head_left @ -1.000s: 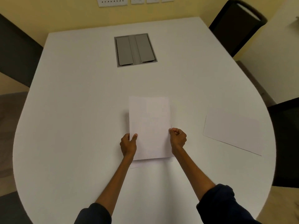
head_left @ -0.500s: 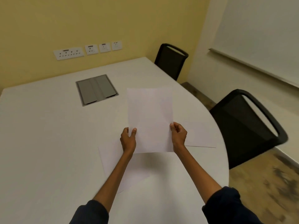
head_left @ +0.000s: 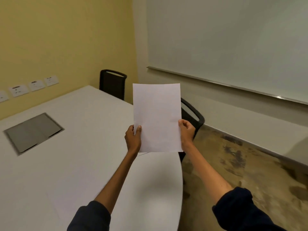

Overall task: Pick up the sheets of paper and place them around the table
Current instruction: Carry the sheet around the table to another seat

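I hold white sheets of paper (head_left: 157, 117) upright in front of me, above the right edge of the white table (head_left: 83, 155). My left hand (head_left: 133, 139) pinches the lower left edge and my right hand (head_left: 186, 133) grips the lower right edge. Another sheet (head_left: 55, 205) lies flat on the table near my left arm, faint against the white top. A corner of a further sheet (head_left: 142, 154) shows on the table just below the held paper.
A grey cable hatch (head_left: 33, 132) is set into the table at the left. Two black chairs (head_left: 113, 83) (head_left: 191, 114) stand along the table's right side. Wall sockets (head_left: 33, 85) sit on the yellow wall, a whiteboard (head_left: 233, 44) hangs at right, bare floor (head_left: 250, 164) below.
The paper was lifted off the table and raised upright in both hands. My view swung to the right, toward the chairs and the whiteboard.
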`<state>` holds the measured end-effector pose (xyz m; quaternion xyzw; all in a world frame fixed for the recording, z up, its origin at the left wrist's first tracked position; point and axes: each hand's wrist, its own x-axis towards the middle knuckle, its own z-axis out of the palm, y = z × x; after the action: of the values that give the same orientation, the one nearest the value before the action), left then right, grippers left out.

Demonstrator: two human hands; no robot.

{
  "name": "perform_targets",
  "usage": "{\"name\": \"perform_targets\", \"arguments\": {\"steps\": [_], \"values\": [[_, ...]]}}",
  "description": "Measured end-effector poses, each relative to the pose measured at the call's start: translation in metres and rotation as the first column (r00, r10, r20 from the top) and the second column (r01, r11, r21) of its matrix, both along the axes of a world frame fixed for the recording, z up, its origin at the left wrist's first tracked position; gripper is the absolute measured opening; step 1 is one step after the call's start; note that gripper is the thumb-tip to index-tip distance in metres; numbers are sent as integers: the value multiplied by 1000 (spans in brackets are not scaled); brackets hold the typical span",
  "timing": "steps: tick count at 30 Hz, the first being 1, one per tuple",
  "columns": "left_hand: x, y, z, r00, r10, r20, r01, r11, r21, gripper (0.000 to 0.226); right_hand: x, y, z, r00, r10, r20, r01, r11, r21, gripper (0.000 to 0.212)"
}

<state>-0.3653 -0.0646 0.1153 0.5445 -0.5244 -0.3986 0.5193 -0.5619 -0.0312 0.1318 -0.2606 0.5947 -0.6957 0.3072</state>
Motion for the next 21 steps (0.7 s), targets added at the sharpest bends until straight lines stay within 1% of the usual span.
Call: {"name": "perform_targets", "arguments": {"steps": [2,5,9,12,16,21], "values": [[-36,12,6,999,-49,13,49,999,-15,25,-34,23,7,997,-65,32,66,998,-15,7],[-95,35,12,993,-118,20,119,992,-33,24,-89,60,13,987,-156,40,157,987,-27,6],[-170,66,15,976,-218,18,219,974,-52,28,-157,106,19,963,-268,19,268,963,-28,13],[-223,82,16,952,-306,26,307,949,-74,23,-205,138,23,937,-348,29,349,936,-41,13],[-293,88,21,908,-418,36,419,903,-96,21,-264,168,25,894,-445,51,447,893,-43,7],[-384,81,21,872,-488,38,489,865,-109,21,-338,183,26,853,-521,43,522,852,-32,9]]}}
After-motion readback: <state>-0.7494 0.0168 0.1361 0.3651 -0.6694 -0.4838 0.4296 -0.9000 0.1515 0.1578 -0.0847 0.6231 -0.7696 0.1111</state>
